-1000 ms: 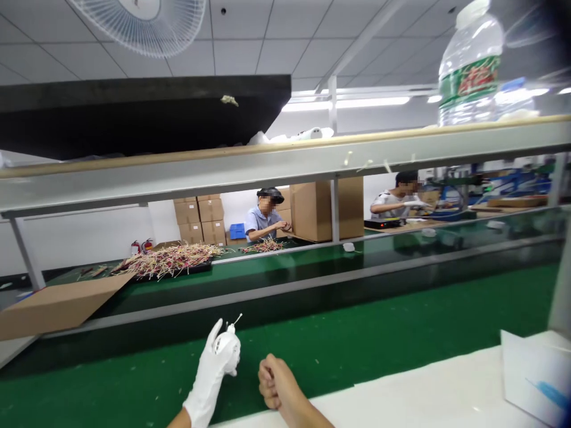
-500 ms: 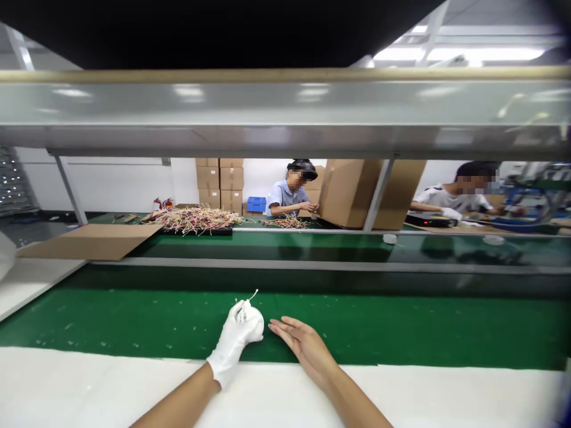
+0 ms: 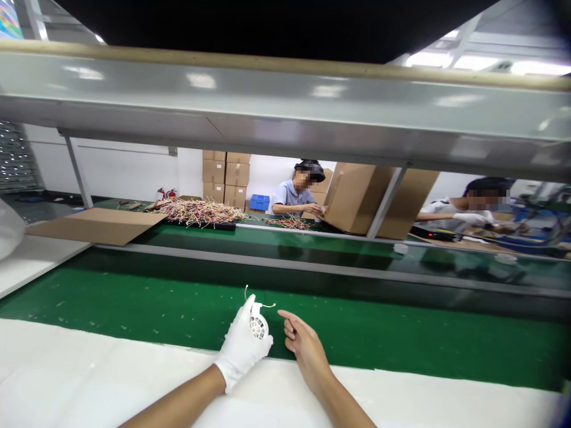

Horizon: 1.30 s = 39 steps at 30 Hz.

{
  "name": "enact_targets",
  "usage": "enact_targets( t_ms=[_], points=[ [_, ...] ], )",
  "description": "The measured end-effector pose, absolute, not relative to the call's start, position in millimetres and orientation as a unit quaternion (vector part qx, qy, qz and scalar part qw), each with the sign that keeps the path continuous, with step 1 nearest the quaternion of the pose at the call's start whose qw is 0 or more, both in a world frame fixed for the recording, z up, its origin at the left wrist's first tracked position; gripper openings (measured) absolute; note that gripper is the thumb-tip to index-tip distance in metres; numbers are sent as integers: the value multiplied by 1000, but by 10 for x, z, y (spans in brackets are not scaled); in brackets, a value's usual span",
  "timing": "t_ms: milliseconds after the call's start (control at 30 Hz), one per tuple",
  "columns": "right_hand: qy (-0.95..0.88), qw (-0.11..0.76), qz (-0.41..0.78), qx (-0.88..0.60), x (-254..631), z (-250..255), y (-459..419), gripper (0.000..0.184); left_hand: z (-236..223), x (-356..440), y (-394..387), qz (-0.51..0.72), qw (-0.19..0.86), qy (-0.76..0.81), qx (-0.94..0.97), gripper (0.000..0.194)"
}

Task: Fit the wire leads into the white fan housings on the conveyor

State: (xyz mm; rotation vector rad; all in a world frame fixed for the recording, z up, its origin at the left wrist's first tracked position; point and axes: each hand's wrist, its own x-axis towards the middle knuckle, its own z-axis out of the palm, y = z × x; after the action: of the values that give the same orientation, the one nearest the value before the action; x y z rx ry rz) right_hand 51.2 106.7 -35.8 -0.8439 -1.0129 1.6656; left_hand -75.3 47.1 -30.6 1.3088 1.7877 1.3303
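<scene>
My left hand [image 3: 243,345] wears a white glove and is closed around a small white round part with a grille [image 3: 258,325]. Two thin white wires stick out of the part's top. My bare right hand [image 3: 303,348] hovers just to the right of the part. Its fingers are loosely apart and point toward the part, holding nothing. Both hands are over the near edge of the green belt [image 3: 401,333], above the white tabletop [image 3: 89,380].
A grey shelf beam [image 3: 285,113] crosses overhead. Beyond the belt lie a flat cardboard sheet [image 3: 98,224], a pile of thin sticks on a black tray [image 3: 196,211] and large cartons [image 3: 357,199]. Two people [image 3: 297,190] work at the far bench.
The view has dropped from the shelf to the belt. My right hand has gone from a fist to open fingers. My left hand has turned the part so its grille faces me.
</scene>
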Motion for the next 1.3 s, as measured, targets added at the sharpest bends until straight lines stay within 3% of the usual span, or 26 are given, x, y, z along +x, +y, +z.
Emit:
enact_targets(
  t_ms=[267, 500, 733, 1300],
  points=[
    [-391, 498, 694, -344, 501, -373, 1071, 31, -306, -742, 460, 481, 241, 668, 514, 89],
    [-391, 500, 693, -342, 502, -377, 1078, 26, -346, -747, 454, 456, 197, 677, 543, 85],
    [-373, 500, 712, -322, 521, -392, 1087, 32, -407, -741, 442, 451, 122, 645, 605, 79],
    [-346, 521, 704, -335, 520, -400, 1090, 30, -347, -727, 382, 421, 112, 641, 631, 75]
  ],
)
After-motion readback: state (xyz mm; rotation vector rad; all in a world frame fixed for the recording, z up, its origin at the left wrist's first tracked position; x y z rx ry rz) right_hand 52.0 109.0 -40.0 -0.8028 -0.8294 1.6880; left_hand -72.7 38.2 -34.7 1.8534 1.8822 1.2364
